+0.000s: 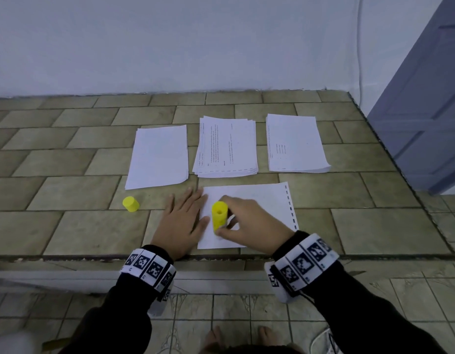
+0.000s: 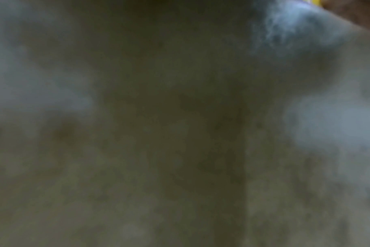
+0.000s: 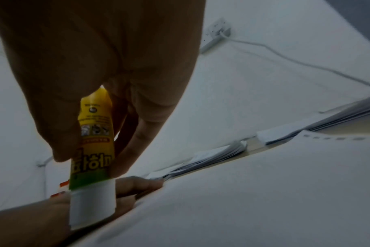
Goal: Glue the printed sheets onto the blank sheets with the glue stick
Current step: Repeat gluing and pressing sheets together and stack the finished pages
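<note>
A white sheet [image 1: 262,205] with a dashed right margin lies face down on the tiled ledge in front of me. My right hand [image 1: 243,222] grips the yellow glue stick [image 1: 219,215] upright, its white tip [image 3: 92,205] down on the sheet near the left edge. My left hand [image 1: 185,221] lies flat with straight fingers, pressing the sheet's left edge. The yellow cap [image 1: 130,203] stands to the left. Behind lie a blank stack [image 1: 158,157], a printed stack [image 1: 226,146] and another stack [image 1: 296,144]. The left wrist view is a dark blur.
The tiled ledge [image 1: 67,159] ends at a white wall behind and drops off at its front edge [image 1: 221,256]. A grey-blue door [image 1: 425,111] stands at the right. A wall socket with a white cable [image 3: 219,31] shows in the right wrist view.
</note>
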### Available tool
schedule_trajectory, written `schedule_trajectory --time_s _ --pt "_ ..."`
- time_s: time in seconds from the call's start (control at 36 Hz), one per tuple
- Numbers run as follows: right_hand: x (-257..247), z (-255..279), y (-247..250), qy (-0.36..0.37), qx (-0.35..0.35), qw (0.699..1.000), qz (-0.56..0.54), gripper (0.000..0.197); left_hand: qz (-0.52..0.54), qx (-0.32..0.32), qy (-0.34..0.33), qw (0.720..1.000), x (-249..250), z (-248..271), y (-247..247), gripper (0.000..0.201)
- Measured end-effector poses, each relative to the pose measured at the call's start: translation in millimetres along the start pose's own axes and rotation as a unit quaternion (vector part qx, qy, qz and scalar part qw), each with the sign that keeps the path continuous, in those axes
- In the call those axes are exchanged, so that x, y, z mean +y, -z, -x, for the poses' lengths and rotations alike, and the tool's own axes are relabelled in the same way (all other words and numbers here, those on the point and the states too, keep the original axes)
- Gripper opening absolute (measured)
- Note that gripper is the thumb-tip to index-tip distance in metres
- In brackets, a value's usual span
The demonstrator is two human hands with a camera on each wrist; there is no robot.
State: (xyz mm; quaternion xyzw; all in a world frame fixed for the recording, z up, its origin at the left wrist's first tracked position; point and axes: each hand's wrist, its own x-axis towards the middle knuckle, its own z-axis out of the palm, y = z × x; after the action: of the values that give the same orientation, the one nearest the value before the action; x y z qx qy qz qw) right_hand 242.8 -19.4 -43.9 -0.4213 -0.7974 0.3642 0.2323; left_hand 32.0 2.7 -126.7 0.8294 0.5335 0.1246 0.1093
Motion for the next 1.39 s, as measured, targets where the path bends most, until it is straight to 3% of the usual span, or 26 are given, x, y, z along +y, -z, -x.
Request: schedule_trajectory --time_s 0.28,0.97,1.39 --pt "-2.1 -12.6 -24.6 0.033 -0.031 0.998 0.05 0.016 0.013 0.012 -0.02 1.0 -7.8 0.6 -5.4 0.07" --pt "59.5 71.6 63.9 -0.043 0.081 0.996 0.014 0.012 -0.008 -0.016 0.019 1.0 1.7 0.6 1.7 0.07" --pt "7.7 0.4 0.5 0.033 -0.035 0.999 0.012 0.023 0.01 -0.007 0.013 1.0 0.5 1.2 0.6 0.071"
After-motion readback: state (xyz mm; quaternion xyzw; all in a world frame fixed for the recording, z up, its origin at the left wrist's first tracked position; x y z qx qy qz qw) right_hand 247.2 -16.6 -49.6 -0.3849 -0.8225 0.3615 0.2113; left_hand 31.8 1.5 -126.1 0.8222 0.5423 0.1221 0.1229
